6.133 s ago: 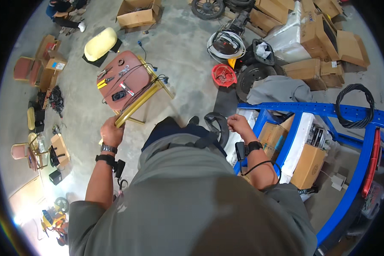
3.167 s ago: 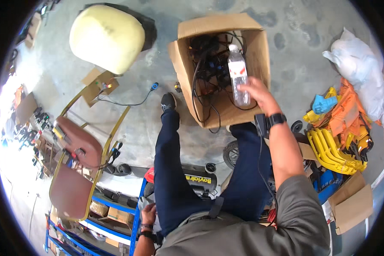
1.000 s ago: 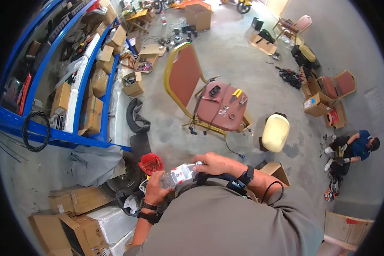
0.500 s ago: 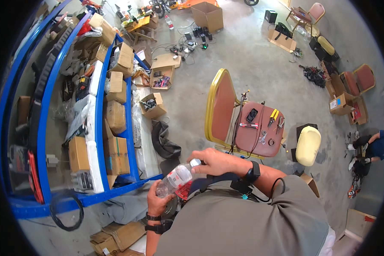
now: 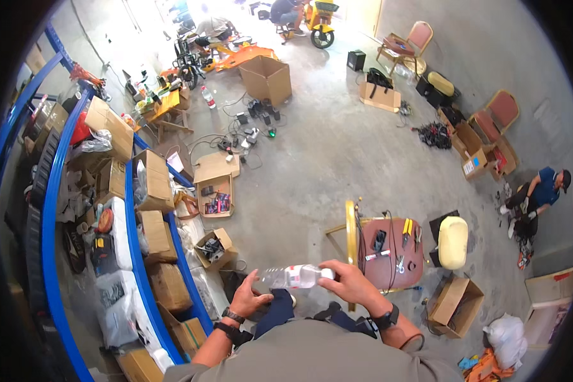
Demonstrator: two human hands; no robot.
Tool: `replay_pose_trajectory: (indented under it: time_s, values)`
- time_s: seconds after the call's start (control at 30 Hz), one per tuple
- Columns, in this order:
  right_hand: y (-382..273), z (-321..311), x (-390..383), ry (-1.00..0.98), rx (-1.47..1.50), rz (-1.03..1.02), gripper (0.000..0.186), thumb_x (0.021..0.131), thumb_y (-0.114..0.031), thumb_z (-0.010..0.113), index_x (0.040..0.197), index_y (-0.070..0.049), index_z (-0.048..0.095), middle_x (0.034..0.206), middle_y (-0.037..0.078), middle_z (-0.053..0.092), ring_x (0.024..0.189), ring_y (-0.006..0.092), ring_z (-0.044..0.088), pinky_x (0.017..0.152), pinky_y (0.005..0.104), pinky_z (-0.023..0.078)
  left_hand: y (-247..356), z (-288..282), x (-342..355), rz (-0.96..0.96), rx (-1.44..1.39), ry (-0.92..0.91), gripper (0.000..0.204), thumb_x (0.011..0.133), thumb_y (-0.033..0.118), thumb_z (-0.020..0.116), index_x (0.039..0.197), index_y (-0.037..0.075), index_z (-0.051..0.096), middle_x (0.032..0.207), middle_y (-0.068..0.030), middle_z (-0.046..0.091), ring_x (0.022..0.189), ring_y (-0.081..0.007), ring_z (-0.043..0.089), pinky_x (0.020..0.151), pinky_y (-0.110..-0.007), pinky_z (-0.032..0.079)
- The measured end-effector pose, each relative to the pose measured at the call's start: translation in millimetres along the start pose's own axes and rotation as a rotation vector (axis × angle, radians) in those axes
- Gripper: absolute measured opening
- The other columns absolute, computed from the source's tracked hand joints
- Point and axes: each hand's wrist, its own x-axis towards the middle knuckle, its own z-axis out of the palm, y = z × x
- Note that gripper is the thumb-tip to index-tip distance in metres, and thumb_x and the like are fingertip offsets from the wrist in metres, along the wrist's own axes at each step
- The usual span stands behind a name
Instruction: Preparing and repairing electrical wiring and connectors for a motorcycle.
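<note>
A clear plastic bottle with a red-and-white label and a white cap lies level in front of my body. Its cap end is gripped by my right hand, with a dark band on that wrist. My left hand is at the bottle's base, thumb and fingers apart; whether a fingertip still touches the plastic is unclear. To the right, a red-seated chair carries yellow-handled pliers, scissors, a cable and a roll of tape.
Blue shelving packed with boxes runs along the left. An open carton and a yellow cushion sit at right. Cables and adapters spread over the floor ahead. A person sits at far right; others are at the back near a yellow scooter.
My left hand has loosened from the bottle's body and opened. The bottle has swung from tilted to level in my right hand. My view has shifted, showing more of the room's far end.
</note>
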Motion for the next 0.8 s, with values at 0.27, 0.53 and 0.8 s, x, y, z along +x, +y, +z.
replay_pose_trajectory:
  time_s: [0.27,0.53,0.8]
  values:
    - [-26,-26,112,0.554,0.214,0.229,0.033,0.081,-0.004,0.064,0.113,-0.005,0.056,0.081,-0.002,0.054,0.07,0.0053,0.05,0.061,0.0203,0.042,-14,-141,101,0.053,0.314,-0.068,0.07,0.07,0.036,0.075,0.125,0.005,0.047,0.111,-0.0166,0.06,0.086,-0.0268,0.064,0.077,-0.036,0.05]
    - [-151,-150,265,1.042,-0.319,-0.641,0.034,0.084,0.005,0.057,0.117,0.005,0.048,0.104,0.007,0.054,0.083,0.0111,0.053,0.073,0.0236,0.046,-56,-221,158,-0.081,0.223,-0.003,0.062,0.072,0.035,0.073,0.122,0.006,0.051,0.109,-0.0175,0.062,0.097,-0.0293,0.061,0.083,-0.036,0.048]
    - [-179,-248,497,1.208,-0.645,-1.039,0.032,0.083,0.0,0.062,0.112,0.006,0.051,0.088,0.015,0.067,0.074,0.0193,0.065,0.067,0.0259,0.053,-73,-276,232,-0.255,-0.151,0.256,0.051,0.075,0.018,0.072,0.114,-0.007,0.051,0.095,-0.016,0.064,0.087,-0.0203,0.063,0.075,-0.03,0.051]
